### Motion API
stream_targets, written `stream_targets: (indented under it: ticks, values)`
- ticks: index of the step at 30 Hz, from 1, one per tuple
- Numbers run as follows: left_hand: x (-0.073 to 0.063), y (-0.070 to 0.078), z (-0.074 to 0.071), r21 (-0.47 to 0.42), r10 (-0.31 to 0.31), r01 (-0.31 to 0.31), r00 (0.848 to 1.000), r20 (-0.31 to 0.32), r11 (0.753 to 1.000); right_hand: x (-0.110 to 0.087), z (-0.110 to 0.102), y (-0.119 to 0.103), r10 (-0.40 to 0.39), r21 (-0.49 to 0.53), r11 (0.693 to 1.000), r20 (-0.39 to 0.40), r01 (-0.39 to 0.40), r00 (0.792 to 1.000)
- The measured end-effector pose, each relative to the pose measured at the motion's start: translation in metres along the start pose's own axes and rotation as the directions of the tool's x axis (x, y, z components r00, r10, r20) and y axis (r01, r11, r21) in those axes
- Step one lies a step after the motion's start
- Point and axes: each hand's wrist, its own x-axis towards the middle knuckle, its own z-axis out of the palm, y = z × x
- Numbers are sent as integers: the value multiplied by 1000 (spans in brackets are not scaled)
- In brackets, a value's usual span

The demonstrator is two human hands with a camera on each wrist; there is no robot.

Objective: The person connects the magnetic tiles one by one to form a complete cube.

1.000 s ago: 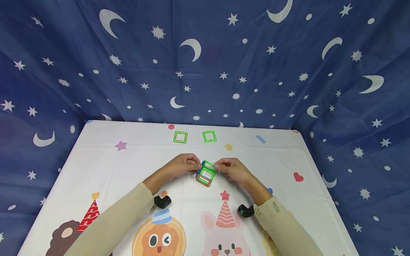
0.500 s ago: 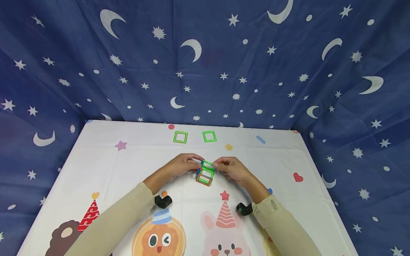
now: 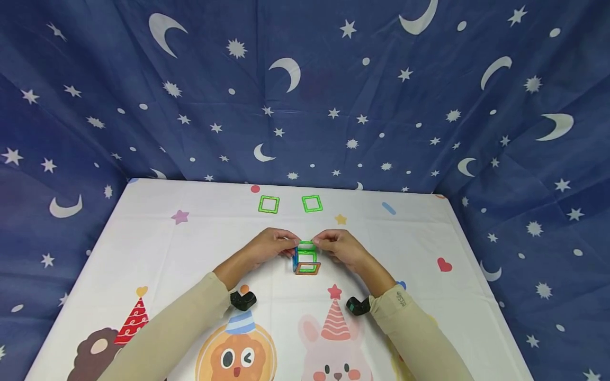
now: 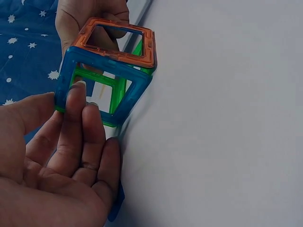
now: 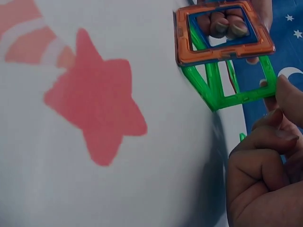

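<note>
Magnetic square frame tiles are joined into an open box shape between the two hands in the head view. A blue tile [image 4: 133, 94] forms its left side and an orange tile [image 5: 213, 56] its front. Green tiles [image 5: 246, 98] form the bottom and back. My left hand [image 3: 268, 246] pinches the blue side near the back corner, with thumb and fingers on the frame. At the back right corner, my right hand [image 3: 344, 247] pinches the back green tile between thumb and finger. The right side of the box shape has no tile in view.
Two loose square tiles, a yellowish-green one [image 3: 269, 212] and a green one [image 3: 312, 210], lie flat farther back on the white patterned tablecloth [image 3: 214, 233]. A blue star-and-moon curtain [image 3: 314, 143] hangs behind. Black wrist devices [image 3: 243, 301] sit at both cuffs.
The tile box has turned so its orange front faces me more squarely. My right hand has shifted slightly left, closer to the left hand. The loose tiles have stayed put.
</note>
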Motion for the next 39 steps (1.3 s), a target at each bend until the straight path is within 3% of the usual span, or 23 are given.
stream_targets:
  ticks: [8, 16, 25, 30, 35, 39]
  values:
    - [0, 1, -1, 8, -4, 4, 1000, 9, 1000, 10, -8, -6, 10, 32, 999, 35, -12, 999]
    - [1, 1, 1, 11, -7, 7, 1000, 12, 1000, 36, -26, -25, 39, -10, 999, -142, -41, 989]
    - [0, -1, 1, -17, 4, -4, 1000, 22, 1000, 75, -34, -37, -31, -157, 987, -362, -27, 932]
    - [0, 0, 1, -12, 8, -7, 1000, 25, 1000, 92, -34, -34, -43, -250, 965, -455, -81, 889]
    - [0, 0, 0, 3, 4, -4, 1000, 15, 1000, 99, -29, -33, -51, -322, 938, -495, -128, 867]
    - [0, 0, -1, 5, 3, -3, 1000, 10, 1000, 101, -22, -36, -94, -421, 893, -520, -159, 849]
